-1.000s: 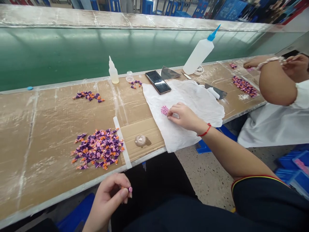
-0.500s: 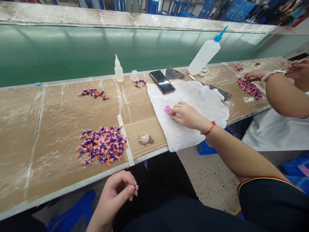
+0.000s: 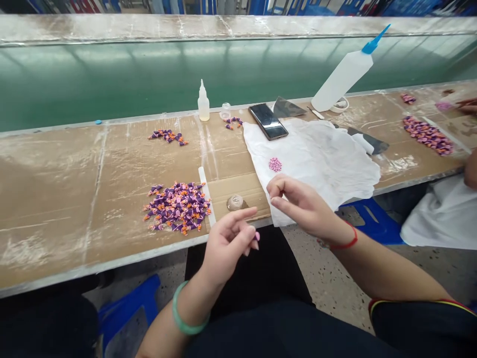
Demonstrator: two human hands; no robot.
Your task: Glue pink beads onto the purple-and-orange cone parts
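Observation:
My left hand (image 3: 229,243) is in front of the table edge, pinching a small pink-and-purple piece (image 3: 257,236) between thumb and fingers, with its index finger stretched out. To the right, my right hand (image 3: 303,206) hovers over the near edge of a white cloth (image 3: 316,159), thumb and fingertips bent close together. Anything in that pinch is too small to make out. Just beyond it, a round patch of tiny pink-and-white pieces (image 3: 275,164) lies on the cloth. A brownish, wet-looking blob (image 3: 235,202) sits on cardboard near my left fingertips.
A pile of purple, pink and orange figures (image 3: 178,206) lies at left beside a white strip (image 3: 206,196). Farther back are more figures (image 3: 168,136), a small dropper bottle (image 3: 203,102), a phone (image 3: 268,121) and a tilted large bottle (image 3: 343,79). A co-worker's hand (image 3: 467,105) is far right.
My right hand has drawn back from the pink patch toward me. My left hand has risen toward it, still holding its piece, its index finger now extended. The view has shifted.

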